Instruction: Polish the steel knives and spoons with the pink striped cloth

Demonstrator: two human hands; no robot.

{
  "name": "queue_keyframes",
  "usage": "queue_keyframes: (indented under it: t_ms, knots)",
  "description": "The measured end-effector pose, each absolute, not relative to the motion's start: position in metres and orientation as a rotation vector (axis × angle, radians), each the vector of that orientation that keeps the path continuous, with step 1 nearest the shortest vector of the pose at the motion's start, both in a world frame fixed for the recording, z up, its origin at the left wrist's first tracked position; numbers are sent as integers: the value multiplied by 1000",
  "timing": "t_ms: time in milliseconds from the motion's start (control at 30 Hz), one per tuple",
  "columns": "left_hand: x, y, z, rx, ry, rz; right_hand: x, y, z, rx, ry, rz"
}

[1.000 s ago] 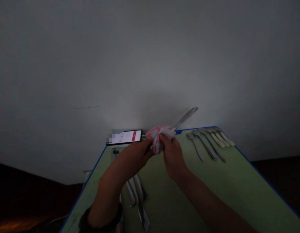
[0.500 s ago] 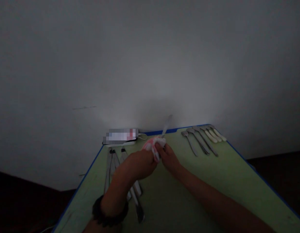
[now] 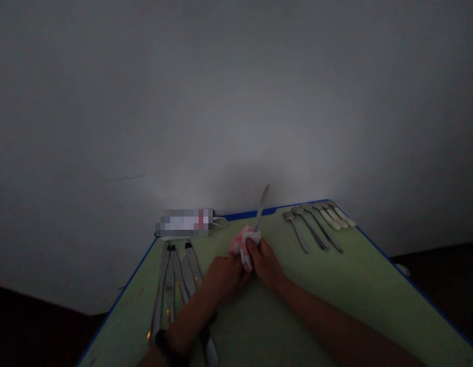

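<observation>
A pink and white checked cloth (image 3: 240, 243) is bunched in my right hand (image 3: 269, 264), its thumb pressing on the folds. From the top of the cloth sticks the bare metal blade of a table knife (image 3: 262, 205), tilted up and slightly right. Just below the cloth, my left hand (image 3: 226, 275) is closed in line with the blade, at the knife's lower end; the handle itself is hidden by the fingers and cloth. Both hands meet above the middle of the green table (image 3: 259, 326).
Several metal utensils with dark ends (image 3: 188, 267) lie at the left, partly under my left forearm. Spoons (image 3: 312, 224) and cream-handled cutlery (image 3: 338, 214) rest at the far right. A blurred-out device (image 3: 184, 224) with a cable loop stands at the back left, before the wall (image 3: 251, 102).
The left forearm has turned and lowered, uncovering more of the utensils at the left. The blade now shows sharper and a little longer above the cloth. The view has shifted slightly.
</observation>
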State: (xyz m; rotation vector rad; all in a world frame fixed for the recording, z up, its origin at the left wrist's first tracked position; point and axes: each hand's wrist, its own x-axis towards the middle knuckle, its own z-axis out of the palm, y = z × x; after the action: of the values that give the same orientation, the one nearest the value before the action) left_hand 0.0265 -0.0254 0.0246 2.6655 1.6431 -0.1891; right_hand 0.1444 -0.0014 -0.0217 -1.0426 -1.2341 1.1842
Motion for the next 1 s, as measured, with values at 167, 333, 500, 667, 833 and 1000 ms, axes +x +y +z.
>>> queue_keyframes:
  t_ms: [167,333,500,667,833,1000]
  knots:
    - [23,-23,10,2687,1599,-153,144,1,-24,-1062,-1271,1170]
    - [18,-22,4,2716,1552,-136,145,4,-27,-984,-1281,1218]
    - [14,-22,3,2733,1511,-98,148,6,-25,-958,-1216,1287]
    - [17,-22,4,2738,1449,-22,150,14,-27,-905,-922,1465]
    - [18,-25,4,2732,1370,44,152,23,-29,-681,-529,1675]
    - [15,-26,0,2679,1367,107,154,26,-27,-604,-462,1732]
